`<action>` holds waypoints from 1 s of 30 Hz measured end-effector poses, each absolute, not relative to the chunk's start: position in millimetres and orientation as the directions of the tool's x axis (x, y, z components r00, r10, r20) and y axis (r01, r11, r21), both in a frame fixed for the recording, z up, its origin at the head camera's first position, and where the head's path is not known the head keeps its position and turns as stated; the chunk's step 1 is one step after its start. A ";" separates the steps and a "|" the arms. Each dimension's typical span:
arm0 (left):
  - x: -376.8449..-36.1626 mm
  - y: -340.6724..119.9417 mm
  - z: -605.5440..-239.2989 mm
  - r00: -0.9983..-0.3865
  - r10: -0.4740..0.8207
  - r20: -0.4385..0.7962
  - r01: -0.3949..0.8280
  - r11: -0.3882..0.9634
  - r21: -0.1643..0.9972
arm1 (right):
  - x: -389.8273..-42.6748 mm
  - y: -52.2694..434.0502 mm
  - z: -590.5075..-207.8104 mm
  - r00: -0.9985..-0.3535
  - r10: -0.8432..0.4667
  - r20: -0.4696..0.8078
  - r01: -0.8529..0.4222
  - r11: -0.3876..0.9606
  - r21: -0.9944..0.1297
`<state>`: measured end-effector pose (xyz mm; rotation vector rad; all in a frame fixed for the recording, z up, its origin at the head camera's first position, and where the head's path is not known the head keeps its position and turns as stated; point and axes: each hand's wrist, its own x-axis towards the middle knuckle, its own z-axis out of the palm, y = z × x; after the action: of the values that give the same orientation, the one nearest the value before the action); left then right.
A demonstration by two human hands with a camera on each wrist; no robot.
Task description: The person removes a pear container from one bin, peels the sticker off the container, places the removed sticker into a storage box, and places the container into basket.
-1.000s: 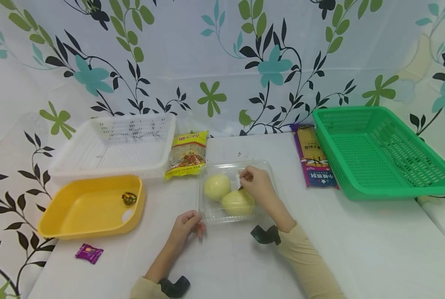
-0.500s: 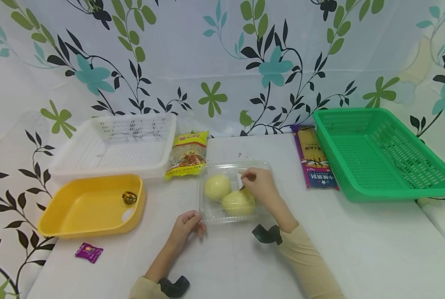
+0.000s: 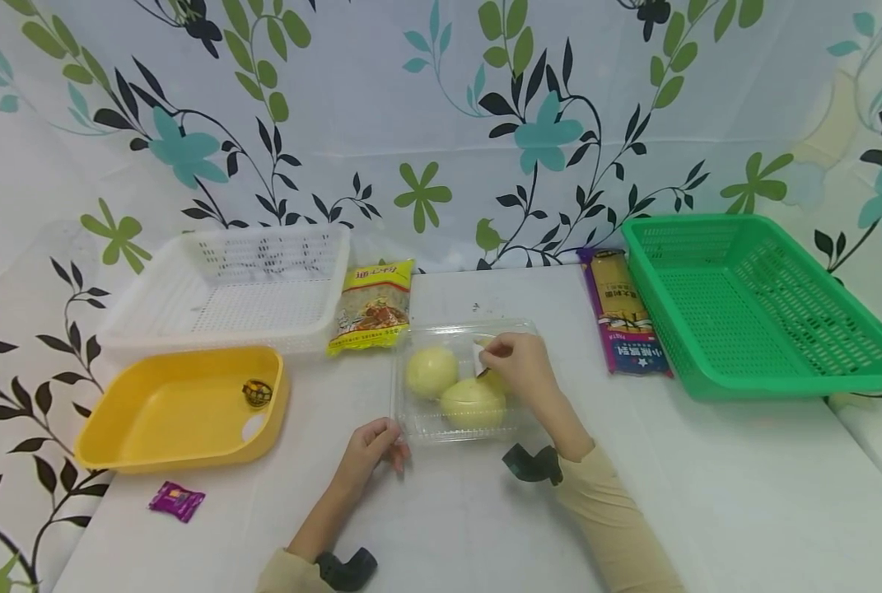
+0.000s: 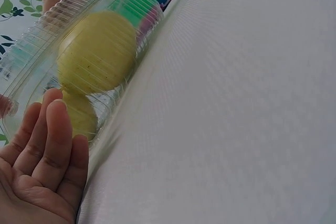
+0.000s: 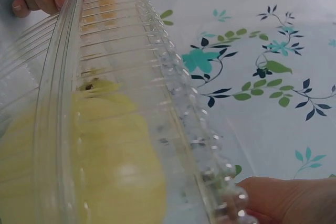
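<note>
Yellow-green pears (image 3: 431, 372) lie inside a clear plastic clamshell box (image 3: 418, 420), seen through its ribbed walls in both wrist views. At the box's near left corner, my left hand (image 3: 370, 453) pinches the rim; the left wrist view shows its other fingers (image 4: 59, 121) beside the ribbed wall. My right hand (image 3: 525, 371) is bent over the right part of the box, thumb and index finger close together near a pear's dark stem. In the right wrist view its thumb (image 5: 294, 198) appears beside the box's beaded edge. What lies between its fingertips is hidden.
Left stand a yellow basin (image 3: 166, 412) with a small patterned item (image 3: 257, 393) and a white basket (image 3: 263, 309). A yellow food packet (image 3: 372, 305), a pasta packet (image 3: 626, 313) and a green basket (image 3: 759, 313) stand behind and right. A purple wrapped sweet (image 3: 177, 501) lies front left.
My right hand has shifted slightly right and down over the box. My left hand stays at the corner; the pears and box look unmoved.
</note>
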<state>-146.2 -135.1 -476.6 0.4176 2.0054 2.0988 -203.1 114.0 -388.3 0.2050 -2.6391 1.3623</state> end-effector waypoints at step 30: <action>-146.2 -136.2 -475.5 -0.934 0.351 0.059 0.056 -0.017 0.998 | -205.5 123.5 -385.7 -0.988 -0.052 0.149 -0.152 0.563 -0.812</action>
<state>-146.2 -136.2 -475.5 0.4333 2.0423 2.0554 -205.5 123.5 -385.7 0.1755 -2.6809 1.4096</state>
